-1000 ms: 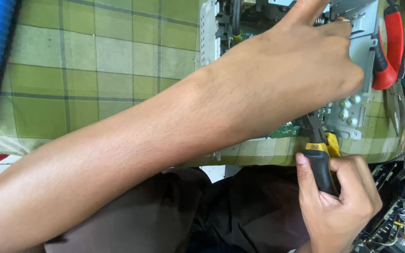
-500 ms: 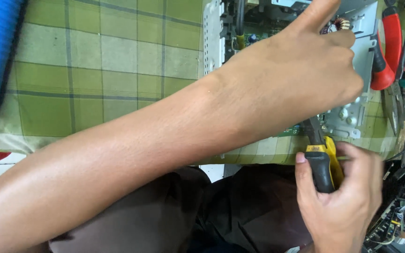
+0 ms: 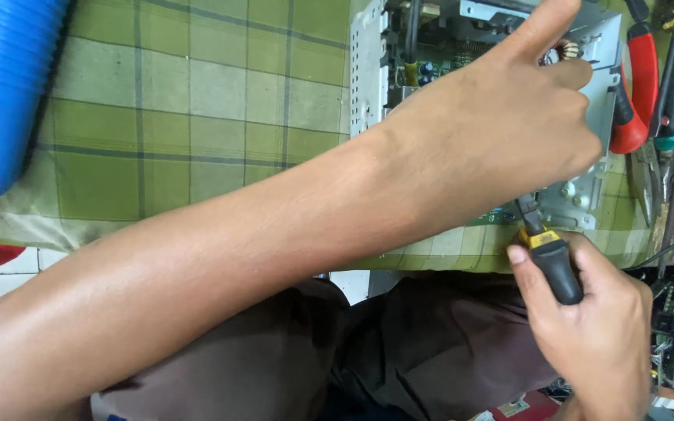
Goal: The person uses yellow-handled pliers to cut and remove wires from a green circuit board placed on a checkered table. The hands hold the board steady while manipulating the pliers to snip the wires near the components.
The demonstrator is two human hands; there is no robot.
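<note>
Left hand [image 3: 501,132] clamps rigid metal chassis [image 3: 587,199] upper right; right hand [image 3: 594,327] grasping screwdriver [image 3: 548,253] by black-yellow handle, lower right

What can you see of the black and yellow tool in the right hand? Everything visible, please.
The tool has a thick black handle with a yellow collar and a dark metal front end, which looks like a screwdriver or pliers; its tip is hidden. It slants up and left from the right hand, which grips the handle, thumb near the collar. The front end reaches the lower edge of the grey metal chassis, beneath the left hand resting on that chassis.
</note>
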